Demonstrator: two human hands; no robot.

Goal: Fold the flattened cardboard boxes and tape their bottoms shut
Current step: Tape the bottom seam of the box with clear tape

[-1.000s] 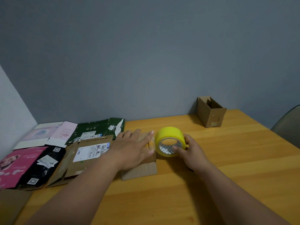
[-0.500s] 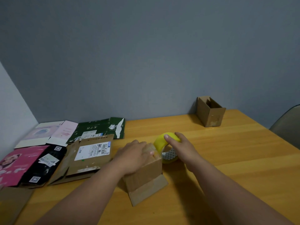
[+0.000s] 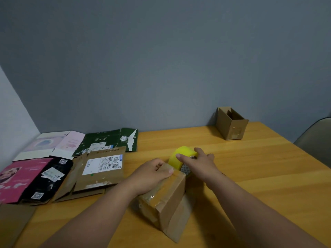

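A small brown cardboard box (image 3: 166, 199) stands folded on the wooden table (image 3: 250, 176), its taped face turned up and tilted toward me. My left hand (image 3: 152, 174) grips the box's far top edge, thumb along the corner. Just behind the box sits a yellow tape roll (image 3: 180, 156); my right hand (image 3: 198, 161) holds it with fingers over the top and through its core. A strip of tape appears to run from the roll onto the box.
Flattened boxes lie at the left: a brown one with a shipping label (image 3: 100, 169), a green one (image 3: 109, 142), a pink-white one (image 3: 53, 144), a pink-black one (image 3: 30, 179). A folded open box (image 3: 231, 124) stands at the back right. A chair back (image 3: 317, 142) shows at right.
The box went from lying low under my flat left hand to standing up and nearer me. My right hand brought the roll down behind the box's far edge.
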